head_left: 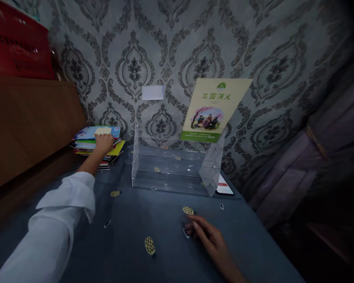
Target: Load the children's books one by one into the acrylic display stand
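My left hand [105, 143] reaches out to a stack of books [115, 151] at the back left. Its fingers are bent over the top of a blue-covered book [90, 133] that lies uppermost, and they appear closed on its near edge; the thumb is hidden. A clear acrylic stand [165, 181] with several tiers stands at the middle back. Leaning in its right end is a cream and green book [209, 118] with Chinese characters and a picture on its cover. Low over the table's right front, my right hand [209, 237] holds nothing, fingers loosely bent and apart.
A dark blue tablecloth [126, 224] with pineapple prints covers the table. Right of the stand lies a phone [225, 186] with a lit screen. On the left, a wooden cabinet [32, 122] carries a red basket [20, 43]. A tied curtain [306, 165] hangs to the right.
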